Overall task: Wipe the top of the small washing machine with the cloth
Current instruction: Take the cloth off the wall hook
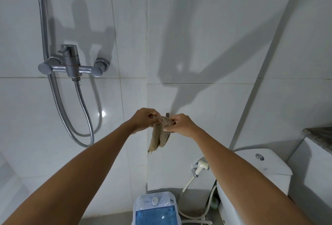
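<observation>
A brown woven cloth (159,136) hangs against the white tiled wall, its top edge at a small wall hook (167,114). My left hand (143,120) pinches the cloth's upper left corner. My right hand (181,125) grips its upper right edge. Both arms reach forward and up. Far below, at the bottom edge of the view, stands the small washing machine (155,208), white with a round dial and a blue see-through lid. Neither hand is near the machine.
A metal shower mixer (71,64) with a looping hose (84,117) is on the left wall. A white toilet cistern (260,167) stands at the right, with a bidet sprayer (200,167) beside it. A grey stone ledge (319,135) is at far right.
</observation>
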